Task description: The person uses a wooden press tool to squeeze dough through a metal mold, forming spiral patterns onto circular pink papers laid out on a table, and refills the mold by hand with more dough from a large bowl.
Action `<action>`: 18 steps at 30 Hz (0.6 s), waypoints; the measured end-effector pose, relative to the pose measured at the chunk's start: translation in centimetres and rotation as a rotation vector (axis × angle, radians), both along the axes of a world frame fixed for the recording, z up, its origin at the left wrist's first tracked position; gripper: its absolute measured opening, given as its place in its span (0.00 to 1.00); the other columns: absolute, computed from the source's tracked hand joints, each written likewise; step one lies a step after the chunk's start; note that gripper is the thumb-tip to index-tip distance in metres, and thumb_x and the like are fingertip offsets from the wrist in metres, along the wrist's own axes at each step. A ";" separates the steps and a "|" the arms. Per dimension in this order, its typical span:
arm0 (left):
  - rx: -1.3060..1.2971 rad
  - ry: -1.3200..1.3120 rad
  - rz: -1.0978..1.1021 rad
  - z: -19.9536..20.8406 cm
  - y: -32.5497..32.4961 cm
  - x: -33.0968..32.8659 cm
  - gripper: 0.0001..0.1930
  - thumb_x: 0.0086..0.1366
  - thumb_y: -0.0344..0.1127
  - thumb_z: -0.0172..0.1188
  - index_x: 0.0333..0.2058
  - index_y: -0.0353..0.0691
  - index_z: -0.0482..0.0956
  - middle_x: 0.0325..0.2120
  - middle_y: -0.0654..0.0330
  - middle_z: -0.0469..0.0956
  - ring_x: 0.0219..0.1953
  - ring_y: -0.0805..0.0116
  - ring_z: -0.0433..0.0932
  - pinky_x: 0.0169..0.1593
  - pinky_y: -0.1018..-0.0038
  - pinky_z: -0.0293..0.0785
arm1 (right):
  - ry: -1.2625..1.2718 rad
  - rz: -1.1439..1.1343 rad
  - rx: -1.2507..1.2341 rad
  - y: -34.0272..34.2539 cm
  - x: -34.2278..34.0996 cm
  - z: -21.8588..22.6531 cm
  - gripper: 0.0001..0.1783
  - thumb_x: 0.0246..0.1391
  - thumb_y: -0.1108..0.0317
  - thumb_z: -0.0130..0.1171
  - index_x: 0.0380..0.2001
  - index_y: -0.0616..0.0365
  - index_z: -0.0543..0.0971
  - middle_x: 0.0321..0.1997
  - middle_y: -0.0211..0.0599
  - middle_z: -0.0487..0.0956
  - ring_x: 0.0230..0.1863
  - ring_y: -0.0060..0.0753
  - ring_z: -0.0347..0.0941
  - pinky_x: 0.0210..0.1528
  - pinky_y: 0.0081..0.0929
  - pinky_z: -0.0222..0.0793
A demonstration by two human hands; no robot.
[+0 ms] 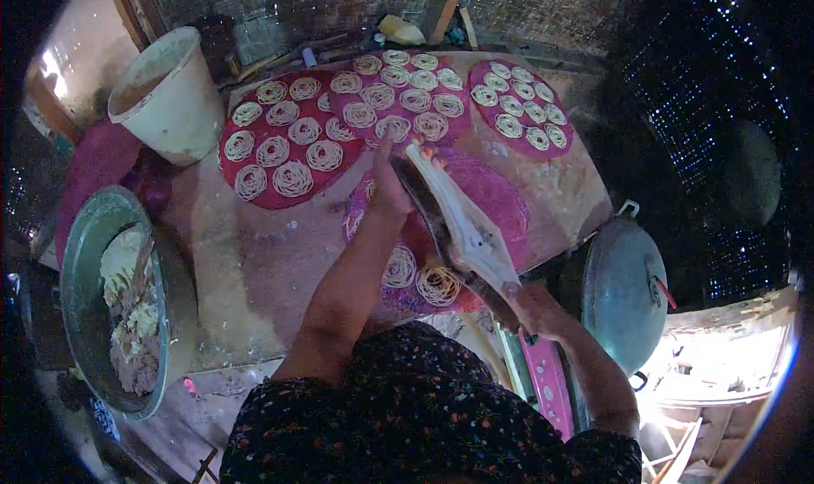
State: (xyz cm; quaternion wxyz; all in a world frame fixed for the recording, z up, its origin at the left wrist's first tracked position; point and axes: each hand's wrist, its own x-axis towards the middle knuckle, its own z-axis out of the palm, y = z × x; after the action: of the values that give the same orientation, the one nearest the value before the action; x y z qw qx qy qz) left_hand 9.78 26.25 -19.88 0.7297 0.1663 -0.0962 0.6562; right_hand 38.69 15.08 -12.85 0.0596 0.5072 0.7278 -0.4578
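A long two-part wooden tool [462, 217], pale on top and dark below, slants across the middle and looks like a hand press. My left hand [393, 183] grips its far end, with fingertips showing round the far side. Around the near end at the right, my right hand [536, 308] is closed. Beneath the tool lies a round purple mat [500, 191], partly hidden by it and my left arm. Coils of thin pale dough strands [438, 285] rest on that mat's near edge.
Beyond stand a red mat [267, 197] and two purple mats bearing several coils. At the left are a white bucket [182, 102] and a green basin [76, 289] with pale dough [131, 289]. A large lidded metal pot [623, 289] stands right, near a pink panel [547, 382].
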 end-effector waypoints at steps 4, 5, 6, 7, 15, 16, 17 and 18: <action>0.014 0.109 -0.010 6.0 -0.3 1.4 0.22 0.58 0.58 0.43 0.32 0.45 0.73 0.27 0.62 0.74 0.35 0.63 0.70 0.48 0.63 0.61 | 0.484 -0.338 -0.587 -0.8 0.4 3.9 0.33 0.52 0.38 0.39 0.43 0.58 0.68 0.34 0.43 0.75 0.31 0.29 0.72 0.32 0.29 0.68; -0.045 0.057 -0.033 6.9 -0.4 1.9 0.23 0.58 0.59 0.43 0.29 0.44 0.73 0.26 0.60 0.74 0.32 0.61 0.71 0.46 0.61 0.64 | 0.467 -0.437 -0.540 -1.1 0.1 5.6 0.34 0.51 0.36 0.40 0.41 0.58 0.69 0.29 0.38 0.74 0.27 0.26 0.71 0.28 0.24 0.67; -0.043 0.056 -0.037 6.5 -0.1 2.6 0.23 0.58 0.59 0.43 0.29 0.44 0.73 0.26 0.60 0.74 0.32 0.61 0.71 0.46 0.61 0.64 | 0.449 -0.537 -0.493 -1.2 0.0 6.5 0.35 0.49 0.34 0.40 0.38 0.58 0.70 0.23 0.32 0.73 0.23 0.22 0.70 0.24 0.19 0.65; -0.093 -0.016 -0.076 5.4 0.4 3.4 0.23 0.57 0.59 0.43 0.28 0.44 0.73 0.25 0.59 0.74 0.31 0.60 0.71 0.44 0.61 0.65 | 0.406 -0.402 -0.473 -0.6 1.1 6.3 0.36 0.49 0.32 0.37 0.38 0.57 0.70 0.22 0.32 0.73 0.21 0.22 0.69 0.23 0.17 0.64; -0.298 -0.109 -0.060 -0.4 3.2 9.4 0.21 0.55 0.58 0.46 0.25 0.45 0.71 0.20 0.63 0.71 0.25 0.63 0.70 0.36 0.61 0.66 | 0.130 -0.475 -0.352 0.1 3.3 6.4 0.35 0.50 0.33 0.36 0.33 0.57 0.70 0.17 0.31 0.71 0.16 0.22 0.67 0.16 0.21 0.61; -0.293 -0.120 -0.050 -0.3 3.5 9.4 0.21 0.55 0.58 0.45 0.24 0.45 0.71 0.20 0.63 0.70 0.25 0.64 0.70 0.35 0.62 0.66 | 0.106 -0.461 -0.285 0.1 3.0 6.4 0.35 0.51 0.33 0.35 0.31 0.58 0.71 0.16 0.31 0.70 0.15 0.22 0.66 0.16 0.22 0.61; -0.297 -0.121 -0.052 -0.1 3.5 9.0 0.21 0.55 0.58 0.45 0.24 0.45 0.71 0.20 0.63 0.70 0.25 0.64 0.70 0.35 0.62 0.66 | 0.105 -0.463 -0.289 0.0 2.6 6.5 0.35 0.51 0.33 0.35 0.31 0.58 0.71 0.16 0.31 0.70 0.15 0.22 0.66 0.16 0.22 0.61; -0.281 -0.117 -0.070 0.5 3.4 8.5 0.21 0.56 0.58 0.45 0.24 0.46 0.70 0.20 0.64 0.70 0.25 0.64 0.70 0.35 0.62 0.66 | 0.053 -0.446 -0.219 -0.3 2.1 7.0 0.34 0.52 0.34 0.36 0.29 0.58 0.71 0.16 0.31 0.70 0.14 0.21 0.66 0.16 0.21 0.61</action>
State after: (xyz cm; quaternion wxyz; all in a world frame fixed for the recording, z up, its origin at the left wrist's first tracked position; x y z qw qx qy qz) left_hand 18.28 29.67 -19.33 0.7612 0.0206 -0.0517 0.6461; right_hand 40.76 14.83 -5.88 -0.0077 0.6335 0.5454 -0.5488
